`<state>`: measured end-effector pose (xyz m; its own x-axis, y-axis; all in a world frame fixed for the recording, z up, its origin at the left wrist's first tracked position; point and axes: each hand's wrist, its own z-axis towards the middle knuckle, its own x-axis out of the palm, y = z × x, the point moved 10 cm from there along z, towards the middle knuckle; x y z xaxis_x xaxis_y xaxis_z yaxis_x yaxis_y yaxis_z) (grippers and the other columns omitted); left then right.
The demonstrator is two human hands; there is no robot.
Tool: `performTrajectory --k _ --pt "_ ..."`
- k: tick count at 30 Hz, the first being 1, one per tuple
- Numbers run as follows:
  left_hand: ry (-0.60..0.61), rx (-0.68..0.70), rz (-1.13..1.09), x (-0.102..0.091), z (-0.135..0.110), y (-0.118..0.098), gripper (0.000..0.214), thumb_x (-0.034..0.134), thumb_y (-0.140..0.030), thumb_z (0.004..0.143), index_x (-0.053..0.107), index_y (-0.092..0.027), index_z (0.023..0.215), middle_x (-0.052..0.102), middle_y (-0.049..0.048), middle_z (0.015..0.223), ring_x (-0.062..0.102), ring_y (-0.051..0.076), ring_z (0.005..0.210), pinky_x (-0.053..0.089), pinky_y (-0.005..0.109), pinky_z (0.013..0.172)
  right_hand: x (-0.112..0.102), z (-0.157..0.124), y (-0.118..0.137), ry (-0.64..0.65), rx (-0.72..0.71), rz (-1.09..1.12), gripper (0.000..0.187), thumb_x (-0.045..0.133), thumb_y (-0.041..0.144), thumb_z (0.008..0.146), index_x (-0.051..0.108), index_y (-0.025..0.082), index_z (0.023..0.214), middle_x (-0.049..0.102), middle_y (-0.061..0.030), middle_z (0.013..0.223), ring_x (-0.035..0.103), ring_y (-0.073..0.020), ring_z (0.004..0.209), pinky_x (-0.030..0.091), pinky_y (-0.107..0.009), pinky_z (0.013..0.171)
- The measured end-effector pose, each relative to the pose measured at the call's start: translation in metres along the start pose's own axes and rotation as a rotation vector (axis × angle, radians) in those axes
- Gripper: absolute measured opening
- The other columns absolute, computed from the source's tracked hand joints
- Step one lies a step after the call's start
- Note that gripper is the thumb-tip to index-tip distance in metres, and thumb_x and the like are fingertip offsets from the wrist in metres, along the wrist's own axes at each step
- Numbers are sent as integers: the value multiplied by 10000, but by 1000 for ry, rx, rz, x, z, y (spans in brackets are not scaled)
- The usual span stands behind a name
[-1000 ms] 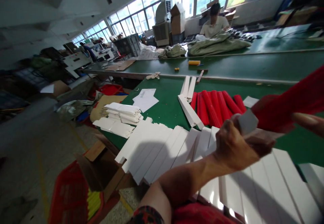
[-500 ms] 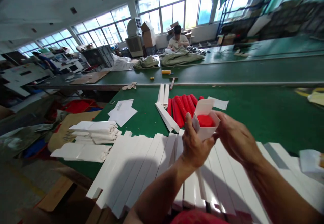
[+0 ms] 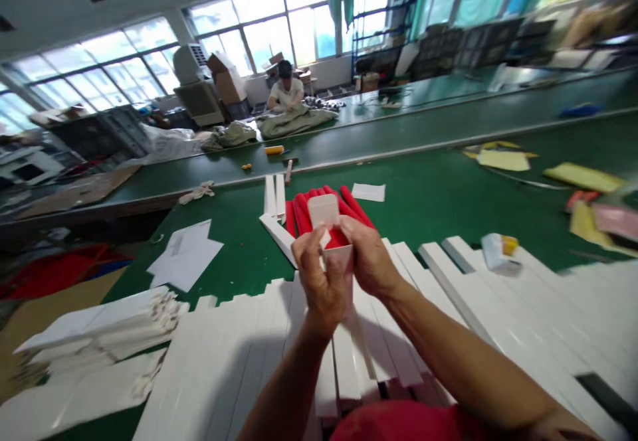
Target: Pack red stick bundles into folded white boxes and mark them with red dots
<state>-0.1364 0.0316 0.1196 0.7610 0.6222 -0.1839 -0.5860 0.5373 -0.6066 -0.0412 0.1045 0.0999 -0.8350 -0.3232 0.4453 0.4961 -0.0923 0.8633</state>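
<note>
Two bare hands at a green-topped workbench (image 3: 423,188), seen from head height. A white card carton (image 3: 323,210) is grasped between the left hand (image 3: 321,281) and the right hand (image 3: 369,258), with the fingers of both closed around its sides; neither hand is released. The carton is held upright above the near part of the bench, its flap raised on the far side, and a red roll (image 3: 339,236) is seen in its open top. How far the roll is seated cannot be determined.

Directly beyond the hands, a bundle of red rolls (image 3: 356,205) lies on the bench, partly hidden by the carton, with white card strips (image 3: 272,195) just to its left. Flat white card blanks (image 3: 239,354) are laid side by side beneath the forearms and extend to the right. A stack of folded blanks (image 3: 100,325) is placed at near left, and loose paper sheets (image 3: 184,255) lie beyond it. A small white carton (image 3: 498,253) rests on the blanks at right, with coloured scraps (image 3: 583,176) farther off. A seated co-worker (image 3: 285,86) is seen at the far bench, behind a green cloth bundle (image 3: 296,122).
</note>
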Motion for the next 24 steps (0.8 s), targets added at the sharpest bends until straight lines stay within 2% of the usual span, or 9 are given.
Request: performTrajectory --k 3,6,8,10,13,15,17,21,24 --pt "-55 -38 -56 -4 6 3 364 334 -420 1031 605 -216 1163 580 78 1100 545 193 1069 442 371 964 7 3 5 6 -13 35 138 591 309 878 668 196 897 660 16 803 590 -137 712 473 -260 671" --pt "-77 -62 -39 -4 13 0 267 404 -346 1015 631 -207 1026 569 57 1035 535 189 1050 433 366 961 9 4 21 -34 -130 -7 173 568 169 798 681 208 923 673 27 830 611 -141 774 478 -273 753" --pt "-121 -68 -67 -6 17 -4 184 481 -328 984 605 -210 1052 545 48 1035 536 179 1027 453 338 924 7 3 31 -79 -222 -67 209 535 121 773 697 211 871 675 22 812 616 -148 795 479 -283 769" --pt "-136 -85 -155 -6 20 -3 240 506 -337 972 537 -226 1183 541 52 1085 559 167 1001 482 311 871 4 2 35 -119 -268 -75 195 530 119 773 701 210 792 675 10 785 617 -158 777 482 -286 727" --pt "-22 -40 -157 2 25 -2 318 419 -390 1007 524 -217 1252 571 90 1152 581 190 1052 498 343 899 0 2 33 -106 -310 -30 204 521 176 797 722 197 769 711 -36 878 648 -207 882 502 -338 802" --pt "59 33 -85 4 27 -3 450 312 -483 1020 584 -182 1214 590 125 1163 566 226 1126 475 400 975 -2 1 29 -64 -340 -16 277 480 230 837 753 186 840 727 -70 990 645 -254 1023 486 -392 923" --pt "94 91 -53 0 29 -5 573 252 -555 1007 609 -151 1201 599 150 1175 555 246 1166 461 431 1012 -4 -2 23 -23 -341 -20 347 450 283 868 758 184 995 716 -84 1120 608 -284 1150 447 -431 1022" --pt "181 183 -31 -6 40 -16 460 375 -493 1004 623 -143 1169 653 143 1134 598 227 1116 499 398 972 -2 -11 10 50 -270 -173 523 542 337 846 560 219 1355 583 -87 1385 507 -310 1312 421 -476 1087" --pt "297 237 12 -5 49 -24 432 408 -438 1007 568 -148 1284 662 146 1148 617 215 1073 529 371 917 8 -16 16 73 -341 -472 650 634 328 817 445 209 1428 534 -133 1422 532 -323 1284 466 -483 1045"
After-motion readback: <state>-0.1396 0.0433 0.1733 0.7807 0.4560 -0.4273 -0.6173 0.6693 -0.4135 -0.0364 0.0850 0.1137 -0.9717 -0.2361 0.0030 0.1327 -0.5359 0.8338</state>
